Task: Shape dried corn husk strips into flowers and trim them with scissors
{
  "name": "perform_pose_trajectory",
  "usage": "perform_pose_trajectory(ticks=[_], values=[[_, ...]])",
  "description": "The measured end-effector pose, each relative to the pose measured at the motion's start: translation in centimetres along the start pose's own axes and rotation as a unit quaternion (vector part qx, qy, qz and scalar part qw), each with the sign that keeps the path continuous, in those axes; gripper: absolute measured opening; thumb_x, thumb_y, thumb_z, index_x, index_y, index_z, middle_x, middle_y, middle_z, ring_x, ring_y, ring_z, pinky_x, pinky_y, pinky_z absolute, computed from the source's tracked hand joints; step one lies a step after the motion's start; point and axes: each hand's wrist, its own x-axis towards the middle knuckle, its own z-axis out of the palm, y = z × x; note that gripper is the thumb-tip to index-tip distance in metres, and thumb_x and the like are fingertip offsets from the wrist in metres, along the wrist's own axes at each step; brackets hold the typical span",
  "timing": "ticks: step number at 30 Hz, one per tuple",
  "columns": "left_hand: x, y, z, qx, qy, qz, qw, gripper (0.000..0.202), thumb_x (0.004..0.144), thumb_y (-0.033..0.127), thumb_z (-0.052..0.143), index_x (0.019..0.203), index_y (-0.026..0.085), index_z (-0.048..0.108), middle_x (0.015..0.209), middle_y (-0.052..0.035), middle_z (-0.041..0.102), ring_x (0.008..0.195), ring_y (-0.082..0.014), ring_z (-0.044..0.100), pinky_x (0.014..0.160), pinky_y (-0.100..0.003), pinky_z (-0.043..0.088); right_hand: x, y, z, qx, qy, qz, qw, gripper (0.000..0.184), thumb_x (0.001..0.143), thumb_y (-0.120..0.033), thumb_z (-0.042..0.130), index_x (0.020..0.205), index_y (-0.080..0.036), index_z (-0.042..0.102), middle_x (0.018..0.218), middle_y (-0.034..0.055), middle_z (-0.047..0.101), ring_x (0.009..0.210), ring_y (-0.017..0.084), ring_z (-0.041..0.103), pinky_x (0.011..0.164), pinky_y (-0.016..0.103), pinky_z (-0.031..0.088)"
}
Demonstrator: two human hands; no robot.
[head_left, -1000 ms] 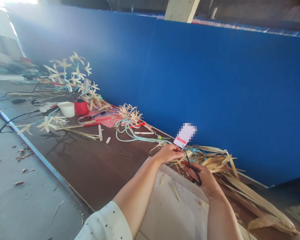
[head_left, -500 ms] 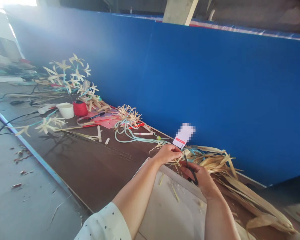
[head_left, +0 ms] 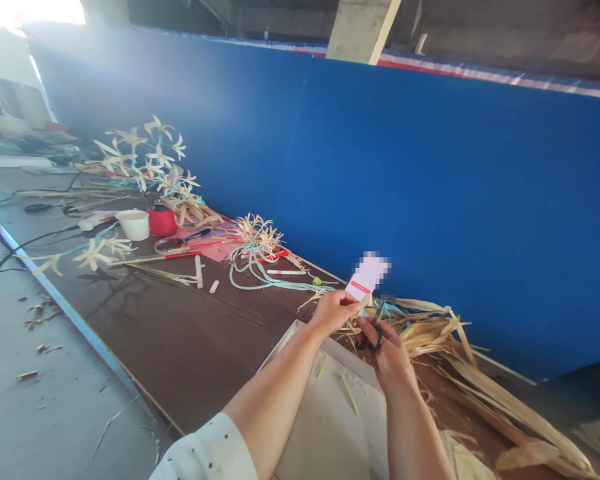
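Note:
My left hand (head_left: 335, 311) is closed in a pinch on a small pale piece of husk (head_left: 365, 305), partly hidden by the fingers. Just right of it, my right hand (head_left: 391, 353) grips a pair of black scissors (head_left: 377, 333), with the blades pointing up beside the husk piece. Under both forearms lies a shallow pale box (head_left: 325, 407) with a few green-yellow scraps in it. Behind the hands is a white card with a red band (head_left: 361, 287), its upper part blurred. Dried husks (head_left: 445, 333) spread to the right of my right hand.
A long blue panel (head_left: 430, 200) borders the table's (head_left: 190, 353) far side. Leftward are pale husk flowers (head_left: 160, 157), a white cup (head_left: 134, 225), a red thread spool (head_left: 162, 221) and light-blue cords (head_left: 250, 283). A black cable (head_left: 40, 240) crosses the table's left edge.
My right hand has shifted slightly up and left, and the scissors have turned, their blades now leaning right. My left hand stays nearly in place, still pinching. The view has tilted slightly.

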Motion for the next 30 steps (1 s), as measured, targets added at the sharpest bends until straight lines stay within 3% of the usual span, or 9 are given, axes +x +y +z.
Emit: perform_pose_trajectory(ticks=[7, 13, 21, 25, 30], values=[[-0.1, 0.0, 0.5, 0.008, -0.011, 0.003, 1.0, 0.021, 0.07, 0.03, 0.057, 0.08, 0.012, 0.066, 0.078, -0.0035, 0.067, 0.072, -0.0134, 0.059, 0.064, -0.021, 0.042, 0.2, 0.1, 0.6, 0.037, 0.039, 0.013, 0.998, 0.034, 0.06, -0.037, 0.074, 0.085, -0.019, 0.061, 0.053, -0.0029, 0.055, 0.044, 0.01, 0.045, 0.039, 0.021, 0.03], [-0.2, 0.0, 0.6, 0.007, -0.006, -0.008, 1.0, 0.021, 0.069, 0.031, 0.058, 0.078, 0.013, 0.067, 0.073, -0.0022, 0.066, 0.068, -0.0126, 0.058, 0.062, -0.021, 0.042, 0.4, 0.4, 0.3, 0.062, 0.034, -0.001, 0.998, 0.029, 0.057, -0.032, 0.076, 0.079, -0.019, 0.062, 0.053, -0.0041, 0.054, 0.048, 0.01, 0.048, 0.042, 0.02, 0.035], [-0.2, 0.2, 1.0, -0.018, 0.017, -0.025, 0.999, 0.018, 0.066, 0.029, 0.06, 0.073, 0.013, 0.066, 0.07, -0.0018, 0.065, 0.067, -0.0121, 0.058, 0.06, -0.021, 0.042, 0.3, 0.2, 0.5, 0.027, 0.039, 0.007, 0.999, 0.032, 0.055, -0.034, 0.076, 0.078, -0.019, 0.061, 0.052, -0.0043, 0.054, 0.046, 0.009, 0.048, 0.04, 0.019, 0.032], [-0.1, 0.1, 1.0, -0.058, 0.023, -0.042, 0.997, 0.017, 0.068, 0.027, 0.057, 0.073, 0.013, 0.065, 0.062, -0.0002, 0.061, 0.057, -0.0093, 0.052, 0.054, -0.019, 0.039, -0.1, -0.3, 1.0, 0.003, 0.045, 0.019, 0.999, 0.037, 0.056, -0.036, 0.076, 0.084, -0.019, 0.057, 0.049, -0.005, 0.053, 0.039, 0.008, 0.043, 0.036, 0.019, 0.025], [-0.1, 0.1, 0.6, -0.092, 0.008, -0.051, 0.994, 0.021, 0.07, 0.032, 0.058, 0.073, 0.013, 0.064, 0.054, 0.0017, 0.056, 0.047, -0.0067, 0.044, 0.047, -0.019, 0.034, -0.3, -0.7, 0.7, -0.009, 0.046, 0.011, 0.999, 0.037, 0.057, -0.036, 0.076, 0.083, -0.019, 0.057, 0.051, -0.0043, 0.053, 0.044, 0.01, 0.047, 0.04, 0.02, 0.032]])
